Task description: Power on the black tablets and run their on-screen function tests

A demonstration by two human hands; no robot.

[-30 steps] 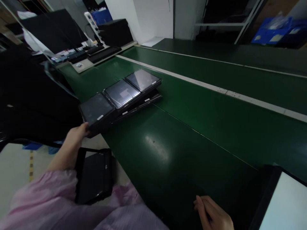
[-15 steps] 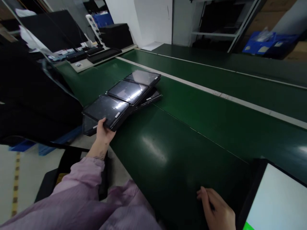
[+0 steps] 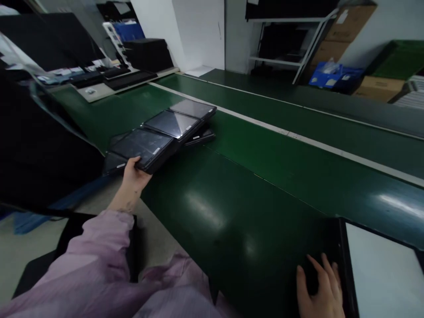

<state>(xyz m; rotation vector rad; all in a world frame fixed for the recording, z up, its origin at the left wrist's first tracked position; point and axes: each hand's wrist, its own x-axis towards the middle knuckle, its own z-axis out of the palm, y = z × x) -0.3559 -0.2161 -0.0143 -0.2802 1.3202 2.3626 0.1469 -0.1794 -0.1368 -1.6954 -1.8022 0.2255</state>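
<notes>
A row of dark tablet-like screens (image 3: 165,130) lies overlapped on the green conveyor belt (image 3: 265,176), with more stacked beneath. My left hand (image 3: 133,173) grips the near edge of the closest screen (image 3: 142,145), thumb on top. My right hand (image 3: 319,289) rests flat with fingers spread on the belt at the lower right. Its fingertips touch the dark frame of a lit white display (image 3: 384,274).
A white stripe (image 3: 298,137) divides the belt from a second green lane behind. Black monitors and keyboards (image 3: 109,75) stand at the far left. Shelving, cardboard boxes (image 3: 347,22) and blue bins (image 3: 331,77) line the back wall. A black case (image 3: 69,234) lies below my left sleeve.
My left hand moved from the lower screen's corner to grip the top near screen. My right hand opened and slid right to the white display's frame. The view tilted up.
</notes>
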